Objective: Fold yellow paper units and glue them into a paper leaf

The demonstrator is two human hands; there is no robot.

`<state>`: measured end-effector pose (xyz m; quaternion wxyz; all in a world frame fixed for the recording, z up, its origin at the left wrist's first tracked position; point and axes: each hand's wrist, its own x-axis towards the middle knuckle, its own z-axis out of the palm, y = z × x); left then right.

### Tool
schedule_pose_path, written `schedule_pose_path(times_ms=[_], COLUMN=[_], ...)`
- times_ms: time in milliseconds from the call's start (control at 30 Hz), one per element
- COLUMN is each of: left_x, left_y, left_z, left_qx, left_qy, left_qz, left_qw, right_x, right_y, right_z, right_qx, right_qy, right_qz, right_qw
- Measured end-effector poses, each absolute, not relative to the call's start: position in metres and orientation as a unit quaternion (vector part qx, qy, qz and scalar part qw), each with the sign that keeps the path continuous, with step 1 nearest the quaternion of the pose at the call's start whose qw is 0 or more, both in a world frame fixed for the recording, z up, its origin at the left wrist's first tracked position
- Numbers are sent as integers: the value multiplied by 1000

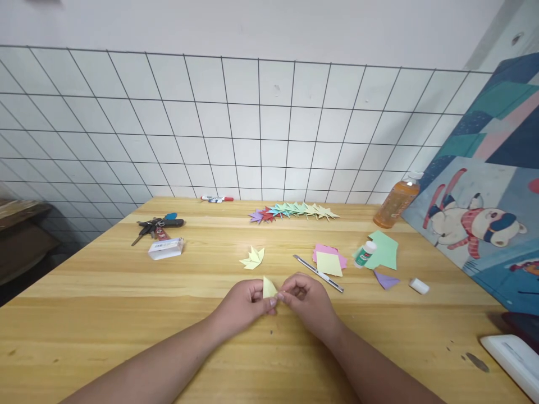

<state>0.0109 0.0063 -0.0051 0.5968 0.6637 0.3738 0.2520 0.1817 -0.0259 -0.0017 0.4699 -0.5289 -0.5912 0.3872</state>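
Note:
Low over the front half of the table, my left hand (248,299) pinches a small folded piece of pale yellow paper (268,288) between thumb and fingers. My right hand (305,300) is closed at the paper's right corner, its thumb and forefinger pinching the edge. The fingers hide part of the fold. Just beyond them lies a pale yellow origami piece with several points (253,258). To the right of it, a silver craft knife (319,273) rests at a slant beside a yellow paper square (329,263) on top of pink paper (324,250).
A row of coloured folded stars (295,210) lies along the back. Right: a glue stick (365,254), green paper (385,249), purple paper (386,279), an eraser (419,286), an orange bottle (397,201). Left: keys (159,225), a small white box (166,249), markers (217,198).

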Motion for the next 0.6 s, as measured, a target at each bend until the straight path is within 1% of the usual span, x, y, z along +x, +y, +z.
schedule_pose_path(times_ms=[200, 433, 533, 600], left_x=[12, 11, 12, 12], left_y=[7, 6, 6, 6], left_z=[-4, -1, 1, 3], left_qx=[650, 637, 634, 634], left_qy=[372, 387, 383, 381], left_qz=[252, 252, 249, 247], left_qw=[612, 617, 624, 626], right_x=[184, 179, 177, 177], right_y=[-22, -27, -28, -29], right_z=[-8, -4, -4, -3], right_qx=[-486, -538, -549, -553], right_qy=[-582, -620, -626, -642], right_qz=[400, 344, 333, 304], right_qw=[515, 457, 442, 434])
